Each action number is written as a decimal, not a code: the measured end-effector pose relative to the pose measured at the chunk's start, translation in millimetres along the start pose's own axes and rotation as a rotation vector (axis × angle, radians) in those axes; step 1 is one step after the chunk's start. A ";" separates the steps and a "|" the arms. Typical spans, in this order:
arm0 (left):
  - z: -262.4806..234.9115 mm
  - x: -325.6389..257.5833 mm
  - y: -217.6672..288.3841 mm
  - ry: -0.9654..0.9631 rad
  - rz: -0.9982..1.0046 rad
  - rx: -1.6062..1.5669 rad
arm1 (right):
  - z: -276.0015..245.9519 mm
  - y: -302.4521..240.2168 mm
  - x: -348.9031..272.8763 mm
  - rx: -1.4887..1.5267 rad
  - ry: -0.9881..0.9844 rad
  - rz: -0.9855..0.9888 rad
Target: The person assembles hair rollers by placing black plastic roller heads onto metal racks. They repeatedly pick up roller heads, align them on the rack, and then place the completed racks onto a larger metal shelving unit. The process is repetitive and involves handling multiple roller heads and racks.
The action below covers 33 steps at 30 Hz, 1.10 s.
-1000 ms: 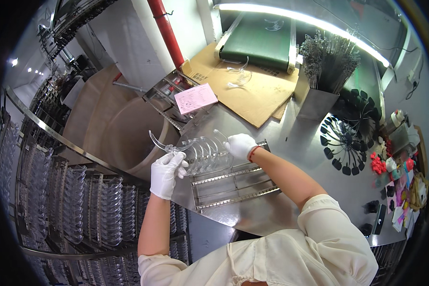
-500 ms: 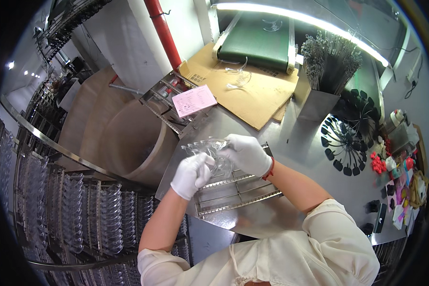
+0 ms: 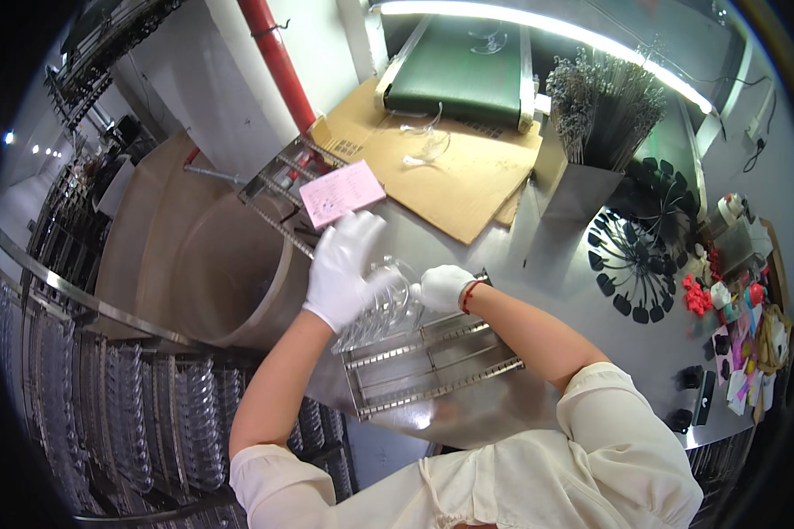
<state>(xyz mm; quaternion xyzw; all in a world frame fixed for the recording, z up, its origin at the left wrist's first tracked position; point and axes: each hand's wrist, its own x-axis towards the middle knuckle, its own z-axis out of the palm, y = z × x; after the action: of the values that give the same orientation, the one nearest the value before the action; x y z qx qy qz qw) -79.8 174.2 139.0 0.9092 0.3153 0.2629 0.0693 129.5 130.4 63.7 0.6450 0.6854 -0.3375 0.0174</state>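
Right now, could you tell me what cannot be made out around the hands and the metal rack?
- Head view: clear pieces overlap; their count is unreadable.
- Left hand covers part of that stack.
- Right hand: its fingers hide behind the pieces.
- Metal rack: its near right corner is behind the forearm.

White wall (image 3: 194, 79) rising behind a red pipe (image 3: 278, 62), strip light (image 3: 538, 26) glowing over a green conveyor belt (image 3: 459, 66), steel worktable (image 3: 556, 264) reflecting light, racks (image 3: 106, 423) lining the left side

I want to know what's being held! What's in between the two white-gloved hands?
In the head view, a bunch of clear plastic pieces sits between the left hand and right hand, above the metal rack.
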 end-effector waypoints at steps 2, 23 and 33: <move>17.3 -4.4 5.2 -0.261 0.122 0.175 | -31.8 0.1 2.5 0.087 -0.115 -0.011; 38.5 1.5 -40.8 0.235 -0.606 -0.612 | -85.3 63.5 101.7 1.532 0.415 -0.383; 8.0 -23.7 48.5 0.002 -0.595 -0.797 | -38.9 -2.0 -103.6 1.576 -0.025 -0.343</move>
<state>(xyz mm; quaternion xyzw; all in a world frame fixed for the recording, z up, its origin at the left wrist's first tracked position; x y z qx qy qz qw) -65.3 121.7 136.0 0.6824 0.4360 0.3328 0.4832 161.1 59.0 142.2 0.3497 0.3351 -0.7269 -0.4869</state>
